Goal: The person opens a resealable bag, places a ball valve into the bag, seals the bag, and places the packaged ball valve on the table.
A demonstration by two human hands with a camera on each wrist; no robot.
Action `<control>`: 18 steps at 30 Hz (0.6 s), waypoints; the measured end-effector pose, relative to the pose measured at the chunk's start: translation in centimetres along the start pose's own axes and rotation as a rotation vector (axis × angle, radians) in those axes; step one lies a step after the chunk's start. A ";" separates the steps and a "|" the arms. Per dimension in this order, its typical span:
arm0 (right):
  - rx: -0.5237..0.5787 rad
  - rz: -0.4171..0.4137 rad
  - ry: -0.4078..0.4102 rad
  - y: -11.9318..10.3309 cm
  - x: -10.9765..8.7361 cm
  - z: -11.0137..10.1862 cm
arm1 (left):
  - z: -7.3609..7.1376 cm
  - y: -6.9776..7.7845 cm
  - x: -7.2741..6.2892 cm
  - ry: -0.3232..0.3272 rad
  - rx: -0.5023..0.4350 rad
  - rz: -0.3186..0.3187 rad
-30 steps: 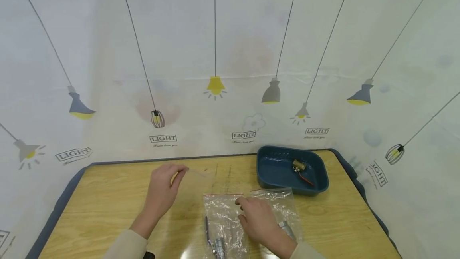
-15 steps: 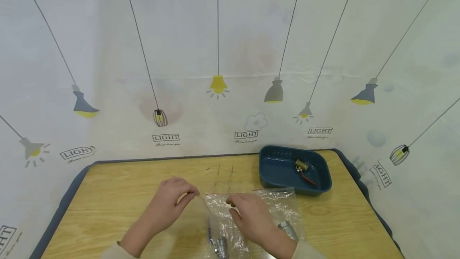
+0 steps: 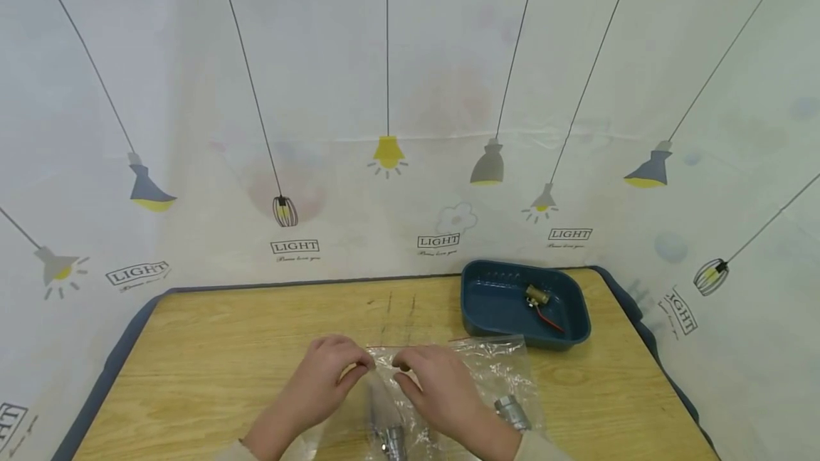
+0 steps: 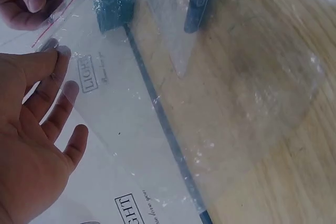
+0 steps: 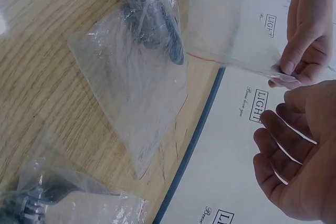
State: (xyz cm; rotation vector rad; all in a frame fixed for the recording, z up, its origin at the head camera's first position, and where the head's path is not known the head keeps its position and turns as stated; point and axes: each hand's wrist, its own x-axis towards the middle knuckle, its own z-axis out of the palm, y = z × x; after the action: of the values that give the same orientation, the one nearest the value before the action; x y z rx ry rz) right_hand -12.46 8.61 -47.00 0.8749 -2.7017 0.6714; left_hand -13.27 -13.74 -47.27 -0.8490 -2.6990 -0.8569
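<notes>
My left hand (image 3: pixel 329 383) pinches the corner of a clear zip bag (image 5: pixel 215 24) with a red line along its mouth. This bag hangs down from the fingers and looks flat, with nothing visible inside. My right hand (image 3: pixel 442 390) is close to the pinched corner, its fingers loosely bent and apart in the right wrist view. Under the hands lies a second zip bag with a grey metal ball valve (image 3: pixel 393 441) in it. Right of that, partly behind my right forearm, another bag holds a second grey valve (image 3: pixel 512 411).
A dark blue plastic basin (image 3: pixel 490 315) stands at the back right of the wooden table (image 3: pixel 224 347). In it lies a brass ball valve (image 3: pixel 537 295) with a red lever. A light curtain (image 3: pixel 346 198) printed with lamps hangs behind and around the table.
My left hand has come right and toward the body with the zip bag, up close to my right hand. My right hand has shifted slightly left.
</notes>
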 end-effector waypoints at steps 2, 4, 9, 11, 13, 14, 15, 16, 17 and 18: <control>0.001 -0.012 0.014 -0.1 0.1 0.0 | 0.5 0.0 0.0 0.018 -0.006 0.009; 0.003 -0.016 0.020 -0.2 0.1 0.1 | 0.8 0.0 0.1 0.029 -0.016 0.005; 0.020 -0.014 0.016 -0.3 0.1 0.2 | 1.2 0.2 0.2 0.024 -0.051 -0.019; 0.023 -0.016 0.017 -0.3 0.1 0.3 | 1.3 0.3 0.2 0.023 -0.063 -0.016; 0.021 -0.016 0.017 -0.3 0.2 0.3 | 1.4 0.3 0.2 0.025 -0.064 -0.007; 0.019 -0.018 0.019 -0.3 0.2 0.4 | 1.4 0.4 0.2 0.025 -0.063 -0.002; 0.019 -0.021 0.022 -0.3 0.2 0.4 | 1.4 0.4 0.2 0.025 -0.063 0.002; 0.017 -0.023 0.025 -0.3 0.2 0.5 | 1.5 0.4 0.2 0.024 -0.062 0.004; 0.015 -0.024 0.027 -0.3 0.2 0.5 | 1.5 0.4 0.2 0.023 -0.060 0.006; 0.015 -0.024 0.031 -0.2 0.2 0.5 | 1.6 0.4 0.2 0.020 -0.060 0.006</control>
State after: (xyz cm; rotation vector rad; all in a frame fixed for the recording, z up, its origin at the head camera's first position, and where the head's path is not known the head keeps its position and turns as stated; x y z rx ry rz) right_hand -12.51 8.09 -47.31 0.8920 -2.6577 0.6949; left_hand -13.23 -12.47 -48.31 -0.8549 -2.6644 -0.9446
